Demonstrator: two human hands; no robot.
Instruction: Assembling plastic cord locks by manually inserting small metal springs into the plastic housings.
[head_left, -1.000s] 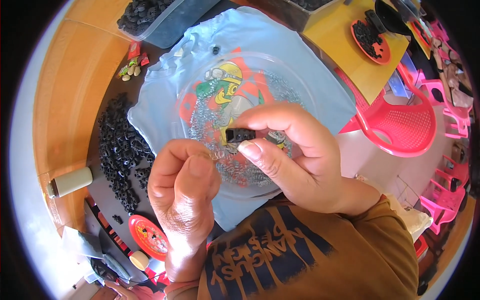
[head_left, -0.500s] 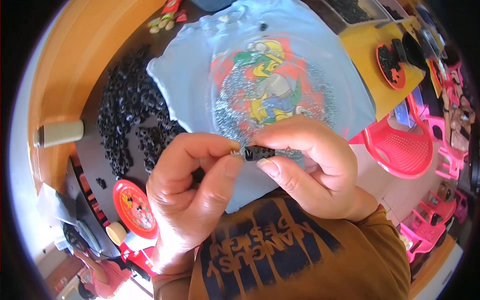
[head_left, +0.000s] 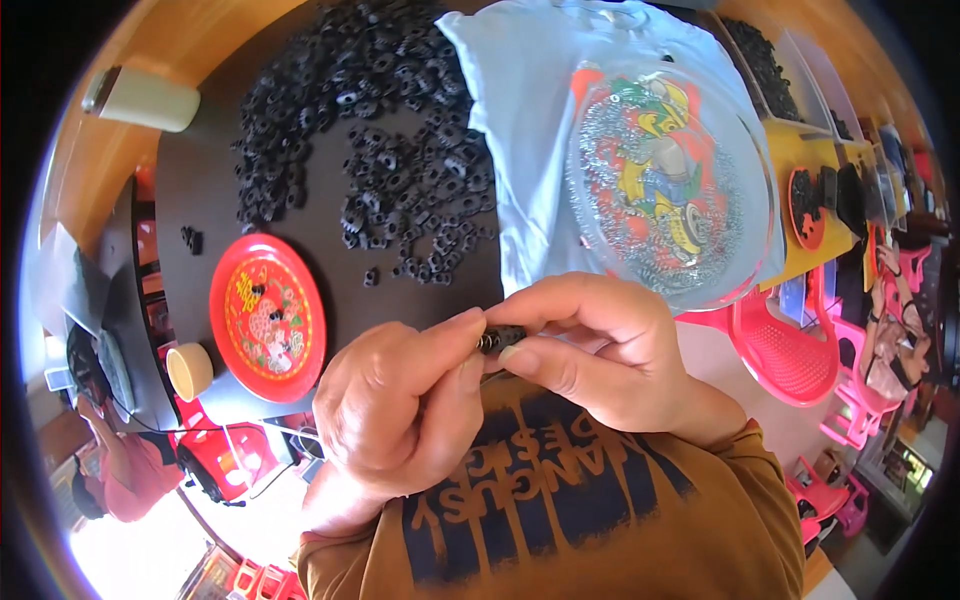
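Observation:
In front of my chest my right hand [head_left: 600,350] pinches a small black plastic part [head_left: 508,338] between thumb and forefinger. My left hand [head_left: 405,405] is closed, its thumb and fingertips pressed at the part's left end. A bit of metal glints at that end, but what the left fingertips hold is hidden. Beyond my right hand, a clear round dish [head_left: 592,238] with many small silvery springs [head_left: 735,225] lies on a light blue cloth [head_left: 525,130] with a cartoon print. Many similar black parts [head_left: 415,180] are heaped on the dark table [head_left: 330,180] at the left.
A red patterned plate [head_left: 268,365] with a few black bits lies at left, near a beige cup [head_left: 189,371]. A pale bottle [head_left: 150,100] is farther back. Bins of black parts [head_left: 765,75] and an orange plate [head_left: 812,235] stand right, above a pink chair [head_left: 790,345]. Other people are in the background.
My view has swung left, so the dish and cloth appear farther right and more of the heap shows. Both hands stay together at the black part, whose left end is turned more toward me.

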